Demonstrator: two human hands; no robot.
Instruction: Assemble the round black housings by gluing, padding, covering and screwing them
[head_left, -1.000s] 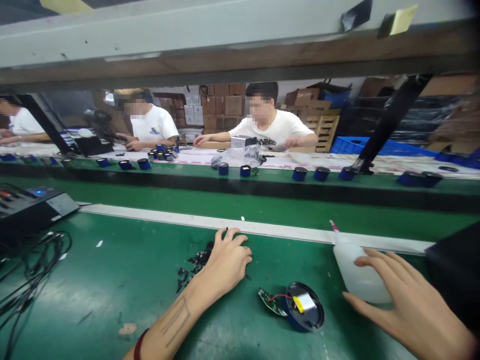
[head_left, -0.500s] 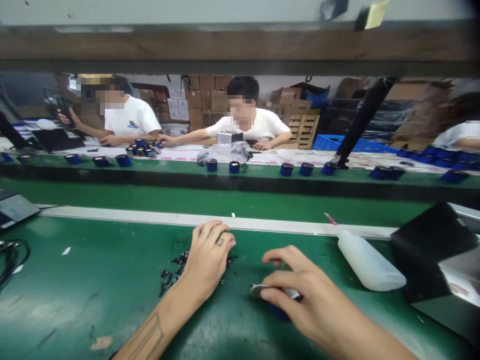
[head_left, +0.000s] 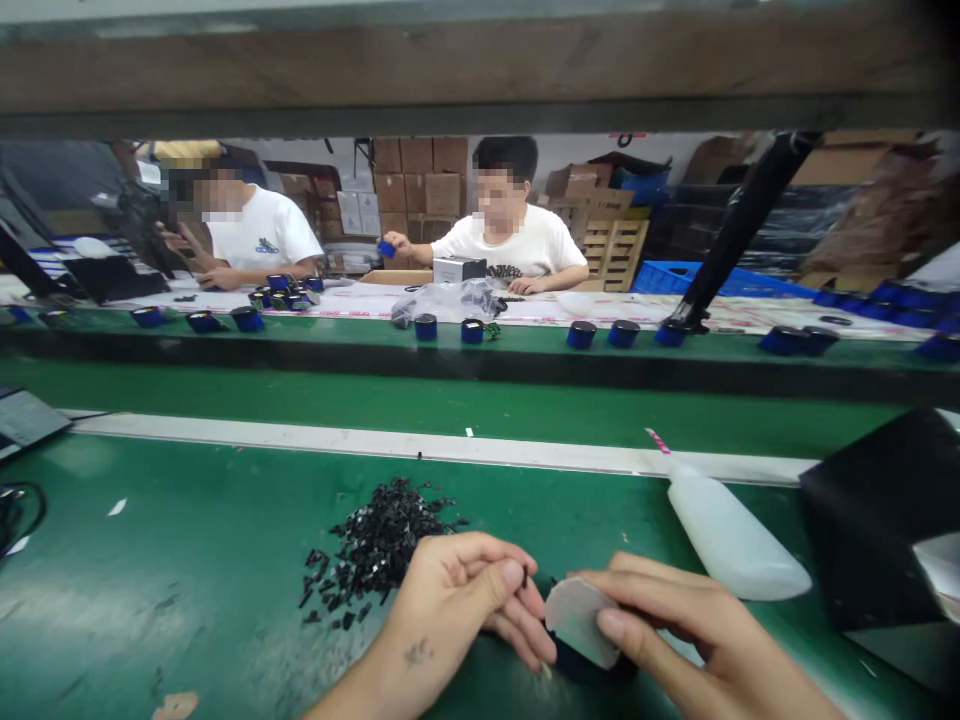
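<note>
My left hand (head_left: 465,600) is curled in a pinch beside the round dark blue device (head_left: 589,655) on the green mat; what its fingertips hold is too small to make out. My right hand (head_left: 675,625) grips that device, with a grey rounded part (head_left: 577,620) tilted up between thumb and fingers. A heap of small black parts (head_left: 375,550) lies just left of my left hand.
A white squeeze bottle (head_left: 731,540) with a pink tip lies to the right, beside a black box (head_left: 877,530). Beyond a white strip, a green conveyor (head_left: 480,400) carries blue round devices (head_left: 581,334). Two people in white shirts work across it. Cables lie far left.
My left hand left the pile of black parts and came back toward the device in a pinch. My right hand lifted and tilted the device's grey part.
</note>
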